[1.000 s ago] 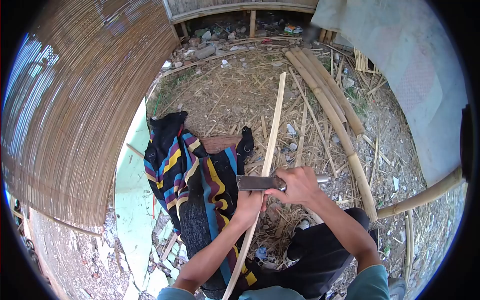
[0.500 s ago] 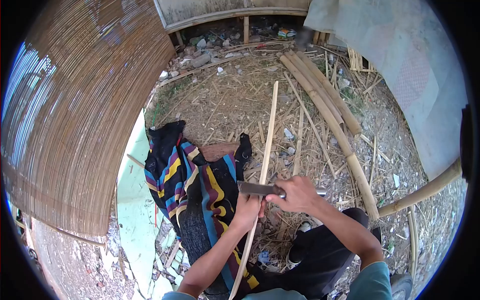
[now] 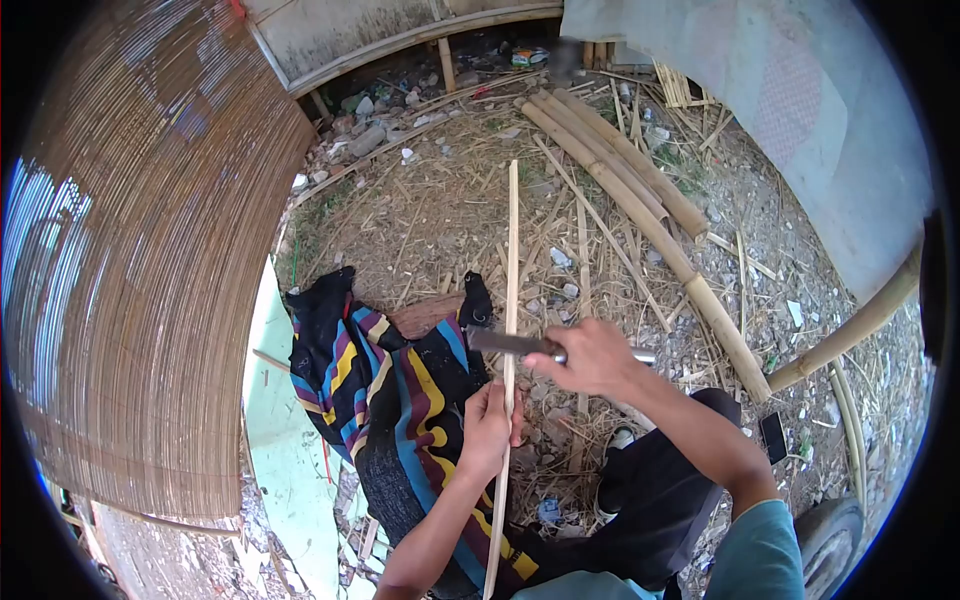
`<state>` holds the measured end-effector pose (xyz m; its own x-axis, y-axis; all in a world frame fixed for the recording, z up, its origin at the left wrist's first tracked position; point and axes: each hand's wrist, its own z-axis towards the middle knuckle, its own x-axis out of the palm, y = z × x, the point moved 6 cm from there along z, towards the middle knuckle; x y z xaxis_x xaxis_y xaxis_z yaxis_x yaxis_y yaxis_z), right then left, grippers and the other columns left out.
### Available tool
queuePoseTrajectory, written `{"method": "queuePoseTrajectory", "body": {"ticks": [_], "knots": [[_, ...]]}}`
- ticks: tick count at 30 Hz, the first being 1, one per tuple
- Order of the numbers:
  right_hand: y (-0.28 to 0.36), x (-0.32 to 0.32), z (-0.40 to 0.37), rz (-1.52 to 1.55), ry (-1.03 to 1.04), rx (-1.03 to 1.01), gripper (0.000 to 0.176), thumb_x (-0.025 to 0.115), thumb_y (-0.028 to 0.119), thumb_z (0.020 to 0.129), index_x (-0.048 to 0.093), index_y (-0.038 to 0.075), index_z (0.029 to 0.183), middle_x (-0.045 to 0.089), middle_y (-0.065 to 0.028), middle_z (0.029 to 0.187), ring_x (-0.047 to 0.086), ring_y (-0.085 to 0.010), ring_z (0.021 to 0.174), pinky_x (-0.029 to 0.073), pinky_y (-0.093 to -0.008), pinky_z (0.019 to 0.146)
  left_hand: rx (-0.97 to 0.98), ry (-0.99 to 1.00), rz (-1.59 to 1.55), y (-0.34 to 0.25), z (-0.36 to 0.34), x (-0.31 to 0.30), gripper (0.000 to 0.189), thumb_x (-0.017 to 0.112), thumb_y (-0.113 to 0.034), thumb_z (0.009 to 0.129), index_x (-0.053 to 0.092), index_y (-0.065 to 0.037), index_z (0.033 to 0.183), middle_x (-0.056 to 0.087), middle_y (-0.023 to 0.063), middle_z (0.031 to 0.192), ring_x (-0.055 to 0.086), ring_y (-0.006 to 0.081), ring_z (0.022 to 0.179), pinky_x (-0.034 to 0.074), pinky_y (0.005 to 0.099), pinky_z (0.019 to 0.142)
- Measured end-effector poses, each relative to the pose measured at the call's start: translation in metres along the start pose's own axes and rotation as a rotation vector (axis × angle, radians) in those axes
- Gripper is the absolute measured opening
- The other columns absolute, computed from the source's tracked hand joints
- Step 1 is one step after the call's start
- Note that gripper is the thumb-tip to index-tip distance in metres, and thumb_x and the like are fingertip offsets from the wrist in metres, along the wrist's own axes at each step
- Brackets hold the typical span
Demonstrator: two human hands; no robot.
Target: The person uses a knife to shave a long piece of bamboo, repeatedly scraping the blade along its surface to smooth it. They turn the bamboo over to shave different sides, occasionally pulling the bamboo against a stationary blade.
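Note:
A long, pale bamboo strip (image 3: 513, 250) stands lengthwise in front of me, its lower end near my lap. My left hand (image 3: 488, 430) is wrapped round its lower part. My right hand (image 3: 590, 358) grips the handle of a wide-bladed knife (image 3: 505, 342). The blade lies across the strip, a little above my left hand. Beneath and left of the strip is a striped dark cloth (image 3: 400, 400), beside a brown wood block (image 3: 428, 315).
Thick bamboo poles (image 3: 640, 210) lie at the right. A slatted bamboo screen (image 3: 150, 280) stands at the left. Wood scraps and rubble litter the ground. A phone (image 3: 773, 438) and a wheel (image 3: 828, 540) are at the lower right.
The view has shifted. The knife has moved up the strip, away from my left hand, which now sits lower in view. The strip is more upright.

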<state>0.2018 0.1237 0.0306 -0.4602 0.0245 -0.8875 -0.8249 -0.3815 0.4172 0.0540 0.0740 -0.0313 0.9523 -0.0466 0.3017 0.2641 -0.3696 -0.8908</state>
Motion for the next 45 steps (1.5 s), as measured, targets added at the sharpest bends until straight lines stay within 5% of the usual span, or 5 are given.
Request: {"method": "queuePoseTrajectory", "body": {"ticks": [5,13,23,26,45], "knots": [[0.035,0.01,-0.015,-0.025,0.012,-0.261,0.064,0.048,0.066,0.079,0.067,0.005,0.073,0.057,-0.0159,0.051,0.059,-0.034,0.046,0.05,-0.0423,0.046,0.037,-0.061,0.168,0.008,-0.011,0.001,0.029,0.03,-0.02,0.099,0.045,-0.007,0.078,0.041,0.0006,0.053,0.036,0.0078,0.038,0.03,0.0227,0.033],[-0.053,-0.03,0.018,-0.023,-0.172,0.233,0.063,0.043,0.063,0.084,0.068,0.006,0.078,0.059,-0.0153,0.054,0.062,-0.0328,0.053,0.051,-0.0433,0.053,0.019,0.032,0.114,0.007,-0.008,0.011,0.033,0.028,-0.025,0.1,0.045,-0.004,0.081,0.038,0.0001,0.05,0.033,0.0087,0.035,0.028,0.0239,0.033],[0.037,0.006,-0.02,-0.052,-0.068,-0.299,0.058,0.052,0.066,0.076,0.061,0.01,0.066,0.053,-0.0096,0.046,0.057,-0.0286,0.042,0.045,-0.0371,0.039,-0.209,0.112,-0.132,0.01,-0.01,0.007,0.019,0.032,-0.017,0.095,0.041,-0.008,0.081,0.033,-0.002,0.052,0.028,0.0068,0.035,0.022,0.0225,0.033],[-0.028,-0.024,0.028,0.05,-0.129,0.246,0.068,0.04,0.068,0.082,0.069,0.007,0.081,0.056,-0.0126,0.049,0.061,-0.0295,0.049,0.05,-0.0402,0.046,-0.252,0.224,-0.16,0.023,-0.026,0.024,0.026,0.027,-0.025,0.096,0.039,-0.009,0.08,0.031,-0.0023,0.05,0.026,0.0078,0.034,0.022,0.0233,0.034],[-0.063,-0.021,0.015,0.011,-0.14,0.303,0.064,0.042,0.064,0.084,0.065,0.005,0.093,0.061,-0.0183,0.061,0.065,-0.0347,0.066,0.051,-0.0448,0.059,-0.027,0.183,-0.034,-0.01,0.006,-0.009,0.044,0.03,-0.043,0.098,0.048,-0.004,0.087,0.038,-0.0012,0.054,0.034,0.0086,0.039,0.029,0.0228,0.039]]}}
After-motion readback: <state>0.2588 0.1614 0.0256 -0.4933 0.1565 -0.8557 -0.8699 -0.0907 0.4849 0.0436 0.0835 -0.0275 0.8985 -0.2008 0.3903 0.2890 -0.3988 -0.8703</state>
